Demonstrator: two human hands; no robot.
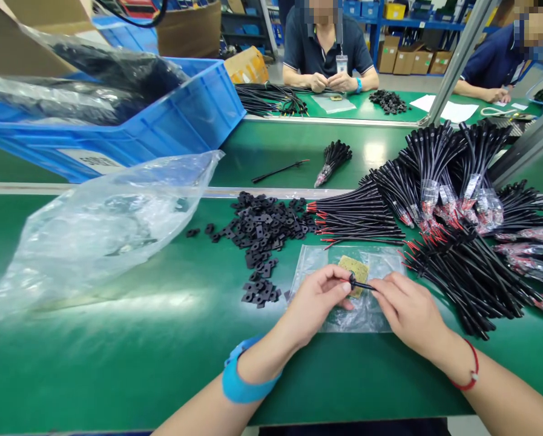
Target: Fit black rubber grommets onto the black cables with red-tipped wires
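Between my two hands runs a short black cable [364,286], held level above a clear plastic bag [307,266]. My left hand [328,290] pinches a small black rubber piece around the cable's left end. The fingers of my right hand [405,306] are closed on the cable's other end. Under the hands a yellow sponge-like pad [355,266] lies on the bag, partly covered by my fingers. Many loose black rubber pieces [264,227] are heaped just left of the bag. Black cables with red wire ends [362,209] lie in a row behind it.
More cables [480,278] are piled at the right, with wrapped bundles [434,181] behind. A large blue bin [175,115] and a crumpled plastic bag [112,224] occupy the left. A metal post [462,60] stands at the right. Two people [330,48] sit across the bench.
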